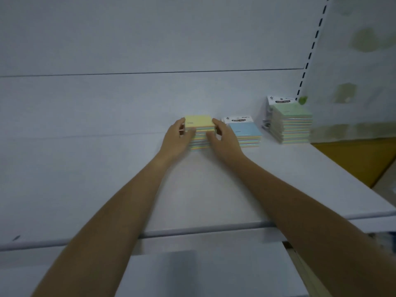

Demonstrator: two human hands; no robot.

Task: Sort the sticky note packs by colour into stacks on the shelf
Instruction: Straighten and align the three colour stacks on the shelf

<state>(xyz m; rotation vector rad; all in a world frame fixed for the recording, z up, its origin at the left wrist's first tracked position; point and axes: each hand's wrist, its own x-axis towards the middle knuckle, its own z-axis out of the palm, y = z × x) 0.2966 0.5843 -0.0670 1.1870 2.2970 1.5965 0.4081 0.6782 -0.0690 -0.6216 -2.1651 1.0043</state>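
Observation:
Three stacks of sticky note packs stand on the white shelf point(214, 185). The yellow-topped stack point(199, 122) is in the middle of the view. My left hand point(175, 140) presses its left side and my right hand point(225, 140) presses its right side, fingers curled around the packs. Just to the right sits a lower blue-topped stack point(246, 130). Further right, near the shelf's end, rises the tallest, green-topped stack point(291, 123). The image is slightly blurred.
The white back panel point(150, 39) rises right behind the stacks. A slotted upright point(310, 54) runs along the right end. Beyond the shelf's right edge lies a yellow surface point(353, 159). A lower white shelf point(203, 271) shows beneath my forearms.

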